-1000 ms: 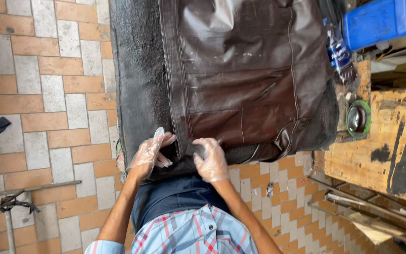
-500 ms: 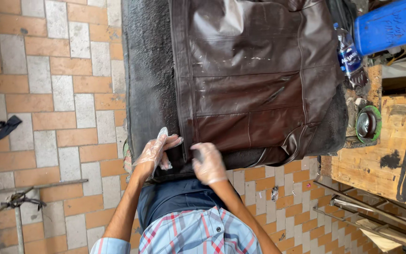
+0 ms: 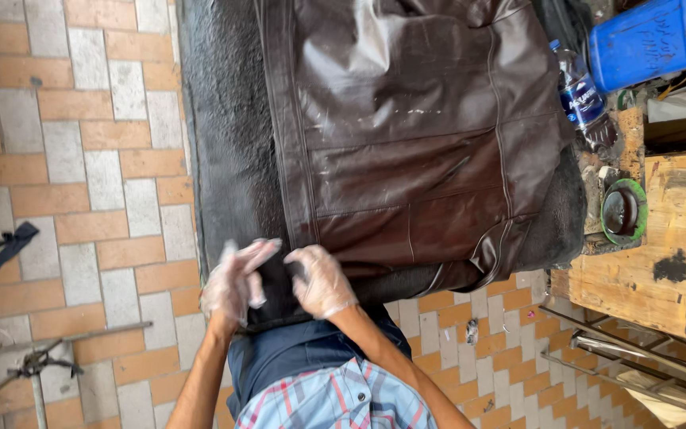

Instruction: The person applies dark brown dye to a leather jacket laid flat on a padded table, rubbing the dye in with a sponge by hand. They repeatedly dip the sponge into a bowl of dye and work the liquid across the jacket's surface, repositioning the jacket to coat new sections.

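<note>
A dark brown leather jacket (image 3: 414, 135) lies spread flat on a black mat (image 3: 224, 119) over the tiled floor. Both my hands wear thin clear plastic gloves and meet at the jacket's near hem. My left hand (image 3: 236, 278) has its fingers partly spread and rests against the dark hem band. My right hand (image 3: 323, 278) is curled over the same band, pinching a dark piece between the two hands. Whether that piece is a cloth or the hem itself is unclear. My blue trousers and plaid shirt show below.
A plastic water bottle (image 3: 581, 95) and a blue container (image 3: 653, 40) lie at the top right. An open tin of dark polish (image 3: 622, 210) sits beside a stained wooden box (image 3: 668, 254). Metal rods (image 3: 629, 357) lie at the lower right. A dark rag (image 3: 9, 246) lies on the tiles at the left.
My hands have drawn closer together at the hem, the left fingers shifting and the right hand curling over the dark band. The view has drifted slightly.
</note>
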Action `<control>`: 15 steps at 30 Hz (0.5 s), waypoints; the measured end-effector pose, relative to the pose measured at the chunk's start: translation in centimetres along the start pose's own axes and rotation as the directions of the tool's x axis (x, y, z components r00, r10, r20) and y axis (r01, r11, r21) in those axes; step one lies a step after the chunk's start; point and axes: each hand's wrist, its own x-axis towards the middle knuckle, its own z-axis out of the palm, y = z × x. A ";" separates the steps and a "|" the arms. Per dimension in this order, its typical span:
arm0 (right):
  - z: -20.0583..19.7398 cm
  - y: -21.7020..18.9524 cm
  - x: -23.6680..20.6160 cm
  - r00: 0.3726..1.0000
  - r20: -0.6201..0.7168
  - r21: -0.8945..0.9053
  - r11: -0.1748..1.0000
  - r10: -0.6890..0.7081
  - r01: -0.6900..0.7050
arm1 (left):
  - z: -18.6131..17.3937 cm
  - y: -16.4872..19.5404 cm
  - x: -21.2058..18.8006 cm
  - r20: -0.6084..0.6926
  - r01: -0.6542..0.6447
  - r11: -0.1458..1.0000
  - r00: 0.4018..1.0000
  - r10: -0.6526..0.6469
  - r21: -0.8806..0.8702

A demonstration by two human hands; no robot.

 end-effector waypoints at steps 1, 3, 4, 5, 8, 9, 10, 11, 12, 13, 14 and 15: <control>0.0 -0.2 0.2 0.999 -0.038 -0.005 0.999 -0.034 0.034 | -0.1 -0.2 -0.1 -0.016 -0.064 0.987 0.998 0.063 -0.147; -1.3 0.3 0.8 0.991 -0.095 -0.019 0.995 -0.097 0.095 | -0.2 -0.7 0.0 -0.023 -0.120 0.975 0.993 0.118 -0.189; -2.4 0.8 1.2 0.984 -0.174 -0.092 0.996 -0.031 0.015 | -0.3 -1.0 -0.1 -0.012 -0.121 0.989 0.993 0.121 -0.088; -3.4 1.1 1.8 0.968 -0.250 -0.157 0.985 0.025 -0.066 | -0.4 -1.3 -0.2 -0.007 -0.123 0.992 0.992 0.123 0.015; -3.5 0.9 3.1 0.915 -0.326 -0.128 0.949 0.236 -0.290 | -0.8 -1.6 -0.2 -0.024 -0.148 0.974 0.989 0.146 -0.170; -3.0 0.6 3.5 0.954 -0.277 -0.147 0.976 0.114 -0.160 | -1.0 -1.7 -0.2 -0.024 -0.167 0.942 0.986 0.168 -0.290; -2.0 0.1 3.7 0.974 -0.225 -0.161 0.986 -0.002 -0.035 | -1.0 -1.7 -0.2 -0.022 -0.174 0.896 0.983 0.180 -0.408; -1.2 -0.2 3.8 0.984 -0.176 -0.077 0.997 -0.022 0.008 | -1.1 -1.7 -0.2 -0.028 -0.177 0.835 0.981 0.190 -0.521; -0.7 -0.3 3.8 0.990 -0.130 0.011 0.999 -0.046 0.048 | -1.0 -1.7 -0.2 -0.037 -0.219 0.837 0.972 0.233 -0.501; -0.6 -0.2 3.7 0.993 -0.090 0.103 0.991 -0.073 0.082 | -1.0 -1.8 -0.2 -0.041 -0.260 0.840 0.961 0.274 -0.477; -0.8 0.1 3.6 0.990 -0.128 0.069 0.996 -0.053 0.062 | -1.1 -1.9 -0.2 -0.040 -0.302 0.840 0.947 0.319 -0.451; -1.2 0.5 3.5 0.986 -0.165 0.034 0.999 -0.033 0.039 | -1.0 -2.0 -0.1 -0.102 -0.279 0.855 0.960 0.261 -0.438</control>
